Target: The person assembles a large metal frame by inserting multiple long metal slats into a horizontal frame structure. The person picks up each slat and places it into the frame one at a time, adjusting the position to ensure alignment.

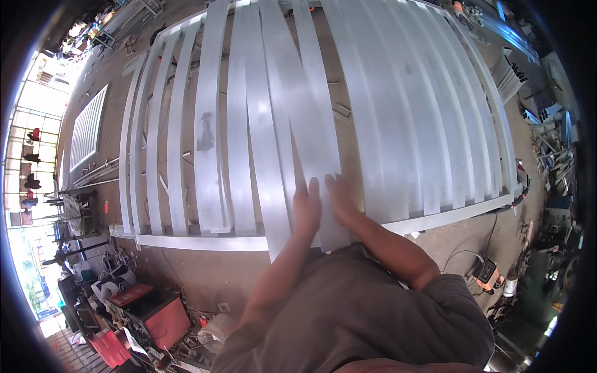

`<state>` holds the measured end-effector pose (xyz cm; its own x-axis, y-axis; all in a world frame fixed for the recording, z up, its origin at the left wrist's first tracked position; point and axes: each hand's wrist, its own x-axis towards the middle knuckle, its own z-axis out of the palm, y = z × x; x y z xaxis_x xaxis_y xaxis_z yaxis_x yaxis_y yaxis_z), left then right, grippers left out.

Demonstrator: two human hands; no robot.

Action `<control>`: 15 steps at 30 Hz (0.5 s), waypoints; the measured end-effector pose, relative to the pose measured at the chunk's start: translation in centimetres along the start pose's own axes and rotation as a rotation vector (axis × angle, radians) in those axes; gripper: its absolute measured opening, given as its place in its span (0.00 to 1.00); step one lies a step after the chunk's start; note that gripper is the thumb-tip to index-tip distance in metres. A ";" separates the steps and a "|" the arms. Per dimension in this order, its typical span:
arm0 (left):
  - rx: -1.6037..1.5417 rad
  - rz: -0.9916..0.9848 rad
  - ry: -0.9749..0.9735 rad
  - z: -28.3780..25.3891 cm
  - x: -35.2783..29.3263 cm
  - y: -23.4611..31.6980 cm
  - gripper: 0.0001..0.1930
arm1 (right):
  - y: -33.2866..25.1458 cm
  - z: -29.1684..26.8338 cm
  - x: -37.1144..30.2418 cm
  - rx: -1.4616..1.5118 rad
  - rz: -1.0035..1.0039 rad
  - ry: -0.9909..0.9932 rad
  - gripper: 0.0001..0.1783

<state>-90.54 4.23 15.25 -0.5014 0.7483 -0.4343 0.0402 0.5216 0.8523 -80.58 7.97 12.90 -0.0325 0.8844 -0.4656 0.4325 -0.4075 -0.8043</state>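
A large frame with a pale metal front rail (199, 242) lies before me, crossed by long silvery metal slats. One metal slat (320, 133) runs from the far side towards my body, slightly askew to its neighbours, its near end passing over the front rail. Along this slat's left edge is my left hand (306, 208), closed on it. My right hand (344, 202) grips the right edge close by, the fingertips of both hands near each other. The fingers' undersides are hidden. To the left, another loose slat (270, 143) overlaps at a slant and also sticks out past the rail.
Spaced slats (177, 124) fill the frame's left side; closely set slats (416, 112) cover its right. A red box (165, 320) and clutter stand at lower left. An orange-and-black tool (487, 273) with a cable lies at right. A smaller slatted panel (90, 127) is far left.
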 end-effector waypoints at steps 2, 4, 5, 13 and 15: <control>0.165 0.087 -0.040 1.6 -0.1 -0.7 0.30 | 1.9 -1.0 0.3 -0.076 -0.048 0.107 0.34; 0.202 0.098 -0.042 3.4 0.0 -1.2 0.31 | 3.3 -2.2 0.9 -0.114 -0.050 0.156 0.31; 0.225 0.098 -0.040 4.2 0.1 -1.4 0.32 | 3.7 -2.9 1.3 -0.116 -0.037 0.148 0.31; 0.202 0.140 -0.112 8.4 1.7 -2.9 0.34 | 4.3 -6.1 3.0 0.012 -0.005 0.157 0.36; 0.204 0.229 -0.087 9.0 2.1 -3.5 0.33 | 4.3 -6.2 3.3 0.056 0.037 0.151 0.36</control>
<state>-83.93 7.73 8.75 -0.3840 0.8834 -0.2684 0.3202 0.4001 0.8587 -73.18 10.54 10.17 0.1200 0.8908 -0.4382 0.3794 -0.4491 -0.8090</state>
